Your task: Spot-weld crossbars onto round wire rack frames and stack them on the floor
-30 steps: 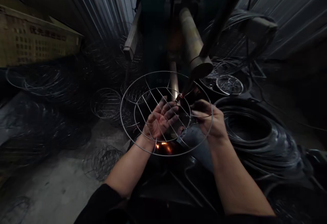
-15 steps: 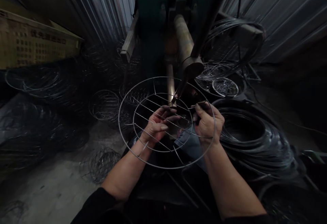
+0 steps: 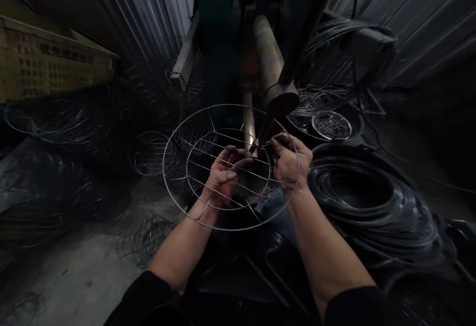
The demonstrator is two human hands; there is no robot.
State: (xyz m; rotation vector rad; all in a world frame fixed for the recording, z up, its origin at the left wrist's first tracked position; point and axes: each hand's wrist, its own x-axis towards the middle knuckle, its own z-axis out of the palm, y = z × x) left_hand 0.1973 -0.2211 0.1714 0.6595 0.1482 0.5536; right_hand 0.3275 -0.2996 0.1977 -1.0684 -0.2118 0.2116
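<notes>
A round wire rack (image 3: 232, 230), two rings joined by short spokes with parallel bars across the inner one, lies tilted between my hands. My left hand (image 3: 222, 175) is closed on its bars from the left, fingers near the tip of the lower metal rod (image 3: 250, 120). On the right, my right hand (image 3: 292, 160) pinches a short wire (image 3: 268, 141) that points toward the rod tips. A dark upper rod (image 3: 266, 127) comes down to meet the lower rod over the rack's far side. My right fingertips are partly hidden.
A thick brass-coloured cylinder (image 3: 268, 51) of the machine juts toward me. Coiled wire (image 3: 386, 217) is stacked at right, behind it a basin of wire pieces (image 3: 332, 126). Finished-looking wire racks (image 3: 154, 152) lie at left, below a yellow crate (image 3: 55, 63).
The rack has shifted left and slightly away from me. My right hand has moved left and up, bringing the short wire to the rod tips; my left hand moved slightly with the rack.
</notes>
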